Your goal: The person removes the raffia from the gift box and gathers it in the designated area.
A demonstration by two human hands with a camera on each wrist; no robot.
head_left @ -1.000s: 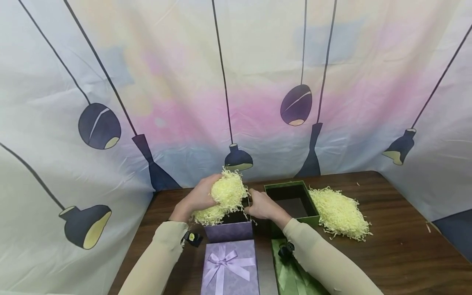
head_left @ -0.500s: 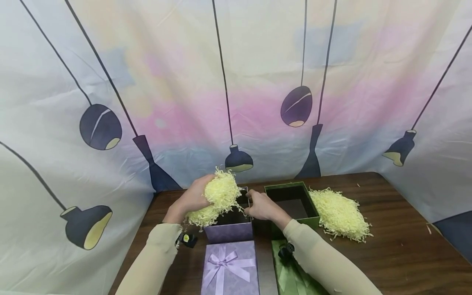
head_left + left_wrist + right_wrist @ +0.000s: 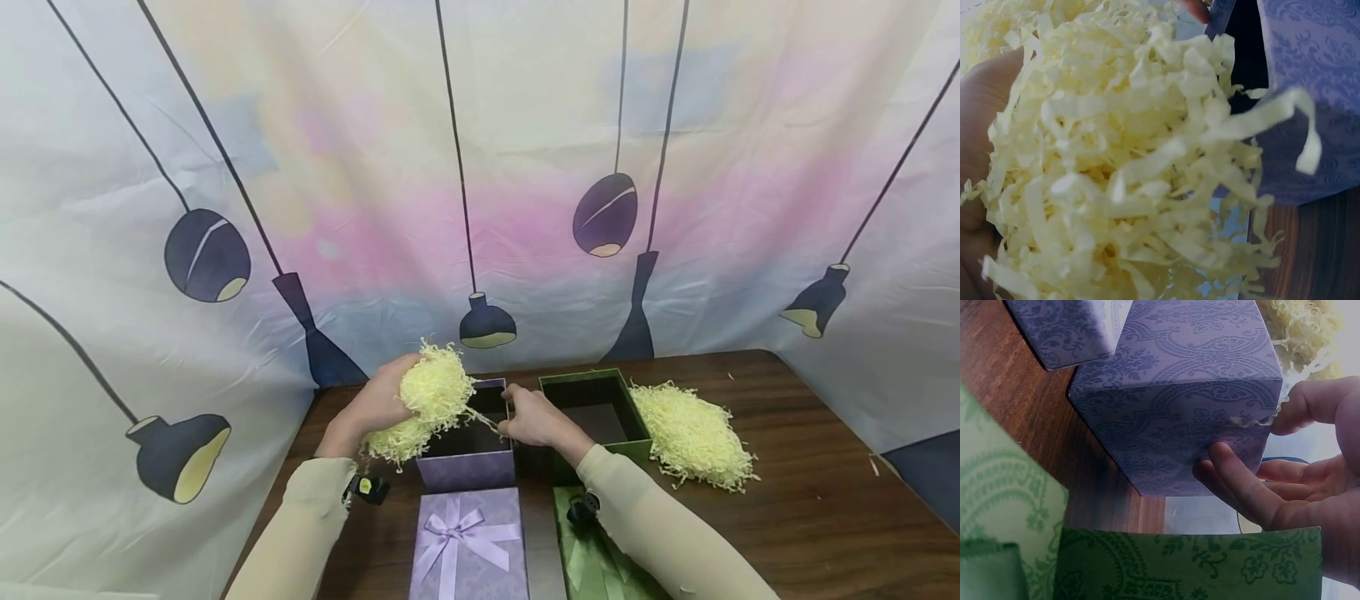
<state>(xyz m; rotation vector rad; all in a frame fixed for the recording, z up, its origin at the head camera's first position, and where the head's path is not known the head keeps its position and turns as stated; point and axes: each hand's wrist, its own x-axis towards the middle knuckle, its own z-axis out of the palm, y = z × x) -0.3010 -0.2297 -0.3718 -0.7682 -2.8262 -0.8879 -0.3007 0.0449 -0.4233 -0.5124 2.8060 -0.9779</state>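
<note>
My left hand (image 3: pixel 369 408) grips a large clump of pale yellow shredded paper (image 3: pixel 437 387), over the left side of an open purple gift box (image 3: pixel 468 472). Curly strands fill most of the left wrist view and hide the fingertips. Down at the box's right wall is my right hand (image 3: pixel 538 418). Up close in the right wrist view, its fingers (image 3: pixel 1235 472) touch the patterned outer wall while the thumb (image 3: pixel 1313 403) lies at the rim. A loose strand trails from the clump toward that rim. The dark box interior is partly visible.
A purple lid (image 3: pixel 468 546) with a ribbon bow lies in front of the purple box. An open green box (image 3: pixel 633 450) stands to its right, with a green lid (image 3: pixel 596 567) in front. Beyond sits a shredded paper pile (image 3: pixel 697 437) on the wooden table (image 3: pixel 810 500).
My left hand has moved left with the shredded paper clump, uncovering more of the purple box's opening. My right hand has stayed at the box's right wall.
</note>
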